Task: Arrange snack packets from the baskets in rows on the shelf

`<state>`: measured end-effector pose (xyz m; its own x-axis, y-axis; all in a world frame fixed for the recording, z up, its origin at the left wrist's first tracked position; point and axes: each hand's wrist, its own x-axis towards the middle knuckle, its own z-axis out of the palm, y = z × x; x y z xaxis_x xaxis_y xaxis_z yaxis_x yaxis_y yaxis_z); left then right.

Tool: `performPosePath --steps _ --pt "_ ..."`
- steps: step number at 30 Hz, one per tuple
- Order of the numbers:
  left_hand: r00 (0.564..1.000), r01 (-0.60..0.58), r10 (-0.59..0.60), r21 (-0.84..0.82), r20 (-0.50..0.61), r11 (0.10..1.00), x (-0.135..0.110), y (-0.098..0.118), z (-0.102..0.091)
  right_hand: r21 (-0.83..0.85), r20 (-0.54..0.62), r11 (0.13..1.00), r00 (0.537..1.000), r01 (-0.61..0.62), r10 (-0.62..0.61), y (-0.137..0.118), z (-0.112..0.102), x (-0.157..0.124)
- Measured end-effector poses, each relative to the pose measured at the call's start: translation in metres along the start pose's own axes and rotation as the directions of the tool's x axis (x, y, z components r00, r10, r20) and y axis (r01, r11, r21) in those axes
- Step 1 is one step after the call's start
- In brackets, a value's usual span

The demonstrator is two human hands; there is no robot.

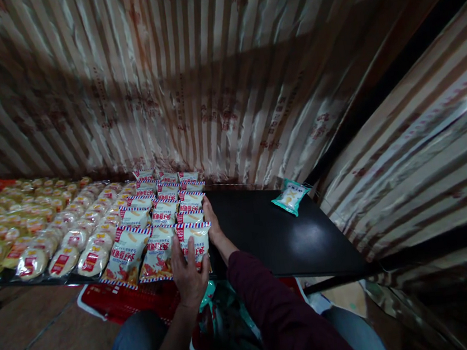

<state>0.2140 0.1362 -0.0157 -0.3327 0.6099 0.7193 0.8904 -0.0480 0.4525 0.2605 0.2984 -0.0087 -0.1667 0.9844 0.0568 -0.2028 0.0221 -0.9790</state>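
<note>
Rows of red, white and blue snack packets [165,211] lie on a black shelf [274,238]. My left hand [189,273] lies flat with fingers spread on the nearest packet [194,241] at the shelf's front edge. My right hand [212,222] rests on its edge against the right side of the same row, fingers stretched toward the back. A single green packet [290,195] lies apart at the back right of the shelf.
Rows of yellow round-snack packets [46,230] fill the shelf's left part. A red basket [125,299] holding more packets sits below by my knees. Striped shiny curtains [207,88] close off the back and right side.
</note>
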Motion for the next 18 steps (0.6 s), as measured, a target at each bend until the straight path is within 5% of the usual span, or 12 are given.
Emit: performPosePath --steps 10,18 --pt "1.0 -0.015 0.016 0.078 -0.01 0.997 0.001 0.001 0.002 -0.101 -0.007 0.994 0.999 0.034 -0.035 0.006 -0.013 -0.004" --pt "0.999 -0.05 0.05 0.087 0.002 0.995 -0.004 0.0 -0.002 -0.121 -0.156 0.991 0.985 0.053 -0.072 -0.014 -0.057 -0.056"
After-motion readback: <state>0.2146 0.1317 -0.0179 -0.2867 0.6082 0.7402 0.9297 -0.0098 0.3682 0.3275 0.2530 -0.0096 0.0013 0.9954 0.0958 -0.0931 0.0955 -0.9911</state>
